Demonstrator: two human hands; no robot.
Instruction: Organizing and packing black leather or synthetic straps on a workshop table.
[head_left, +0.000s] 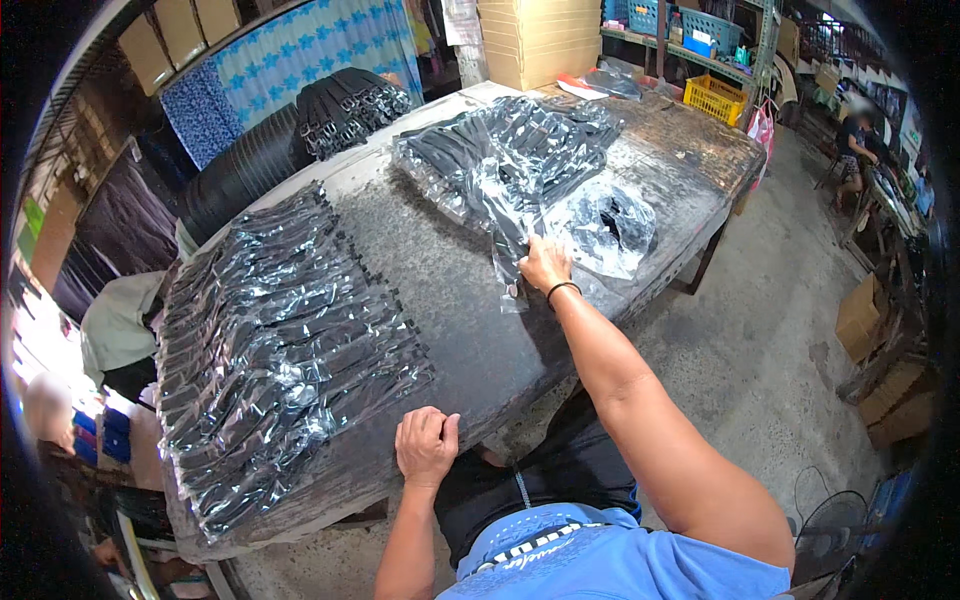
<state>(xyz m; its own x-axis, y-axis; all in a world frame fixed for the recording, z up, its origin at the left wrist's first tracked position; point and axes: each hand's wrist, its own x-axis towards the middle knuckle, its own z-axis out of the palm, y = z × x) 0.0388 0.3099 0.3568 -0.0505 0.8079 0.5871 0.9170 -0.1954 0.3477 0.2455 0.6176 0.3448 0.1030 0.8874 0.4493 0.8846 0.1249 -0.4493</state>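
Note:
My right hand (546, 264) is closed on the near end of a black belt in a clear plastic sleeve (510, 236), at the front of a fanned heap of bagged black belts (517, 150). Just right of that hand lies a pile of clear plastic bags (611, 225). At the table's front edge rests my left hand (427, 448), its fingers curled, the thumb sticking up, and nothing visible in it. Left of it, many plastic-sleeved black belts (292, 352) overlap in a long row.
The worn table (457, 330) carries all of this. Behind it sit a thick black roll (240, 172) and a bundle of black belts with metal buckles (349, 112). Cardboard boxes (540, 45) and a yellow crate (714, 99) stand beyond. Another person (855, 150) is far right.

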